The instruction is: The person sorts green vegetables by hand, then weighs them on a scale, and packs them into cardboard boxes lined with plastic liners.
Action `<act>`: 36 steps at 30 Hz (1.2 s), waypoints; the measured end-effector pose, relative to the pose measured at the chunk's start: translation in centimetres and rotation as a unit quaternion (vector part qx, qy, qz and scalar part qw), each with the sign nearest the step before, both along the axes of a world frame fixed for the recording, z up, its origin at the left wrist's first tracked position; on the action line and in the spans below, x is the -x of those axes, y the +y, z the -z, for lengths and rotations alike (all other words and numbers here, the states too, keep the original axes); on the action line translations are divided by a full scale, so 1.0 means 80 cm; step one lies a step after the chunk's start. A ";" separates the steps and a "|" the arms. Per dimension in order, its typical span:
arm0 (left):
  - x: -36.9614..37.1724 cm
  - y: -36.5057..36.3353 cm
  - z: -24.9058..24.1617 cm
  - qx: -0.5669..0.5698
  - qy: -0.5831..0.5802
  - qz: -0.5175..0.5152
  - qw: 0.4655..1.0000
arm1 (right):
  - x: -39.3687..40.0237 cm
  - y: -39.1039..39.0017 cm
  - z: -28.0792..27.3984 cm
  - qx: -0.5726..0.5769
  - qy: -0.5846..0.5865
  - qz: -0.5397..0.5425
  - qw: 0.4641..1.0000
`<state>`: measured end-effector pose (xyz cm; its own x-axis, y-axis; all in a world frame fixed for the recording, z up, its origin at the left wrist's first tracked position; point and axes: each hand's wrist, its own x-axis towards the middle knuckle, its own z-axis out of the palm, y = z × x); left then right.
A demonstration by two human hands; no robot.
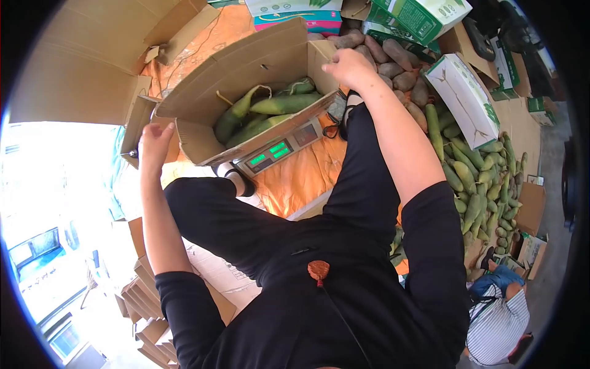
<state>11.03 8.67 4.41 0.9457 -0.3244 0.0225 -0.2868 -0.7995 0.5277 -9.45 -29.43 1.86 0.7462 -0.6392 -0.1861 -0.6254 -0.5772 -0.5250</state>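
An open cardboard box [227, 80] holds several large green radishes [286, 104] and rests on a scale [276, 150] with lit green digits. Beside the box's left end is my left hand [155, 144], its thumb and fingers slightly apart with nothing visible between them. My right hand [349, 67] is at the box's right end flap, fingers loosely curled and a little apart, the tips close to the flap edge. Whether those tips touch the cardboard is unclear. Both hands are empty as far as shows.
Sweet potatoes [402, 81] and a large pile of green radishes [476, 178] lie to the right. A white-and-green carton [464, 101] leans above them. Large cardboard [74, 67] stands at upper left, folded boxes [144, 301] at lower left. Another person [498, 320] is at lower right.
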 end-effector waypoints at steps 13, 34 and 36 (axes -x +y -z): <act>-0.010 -0.010 0.055 -0.176 0.234 0.050 0.955 | -0.020 0.024 0.014 0.108 0.148 -0.004 0.983; -0.088 0.248 0.046 -0.110 0.118 -0.072 0.984 | -0.152 0.168 -0.029 0.011 -0.026 -0.115 0.993; -0.114 0.364 0.093 -0.331 -0.023 0.195 0.923 | -0.168 0.209 -0.032 0.011 -0.062 -0.171 0.983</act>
